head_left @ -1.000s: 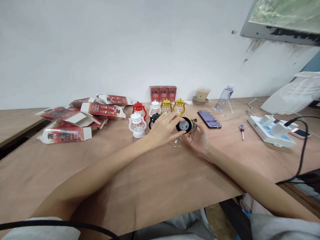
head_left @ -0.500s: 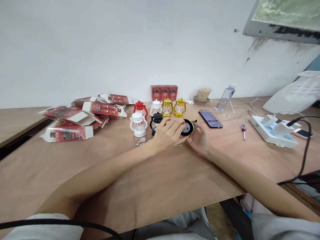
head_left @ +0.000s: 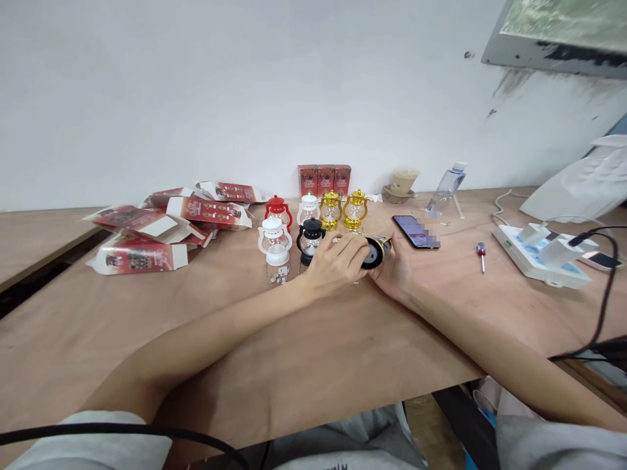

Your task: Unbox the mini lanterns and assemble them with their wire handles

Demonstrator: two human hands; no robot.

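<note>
A small lantern (head_left: 373, 252) is tipped on its side between my hands, its round black base with a gold edge turned toward me. My right hand (head_left: 396, 273) is closed around its body, which is mostly hidden. The bent fingers of my left hand (head_left: 337, 262) grip the base's left edge. Just left of that hand stand a black lantern (head_left: 311, 236), partly covered by it, and a white lantern (head_left: 275, 241). Behind them are a red lantern (head_left: 278, 210), another white lantern (head_left: 308, 209) and two gold lanterns (head_left: 330, 210).
Small metal pieces (head_left: 279, 275) lie before the front white lantern. Opened red boxes (head_left: 147, 238) are heaped at left; upright red boxes (head_left: 325, 180) stand by the wall. To the right are a phone (head_left: 414, 230), cup (head_left: 403, 181), bottle (head_left: 447, 188), screwdriver (head_left: 482, 254) and power strip (head_left: 543, 261).
The view has shifted slightly. My left fingers have drawn a little lower over the lantern's base, and the black lantern shows more. Both hands stay on the held lantern.
</note>
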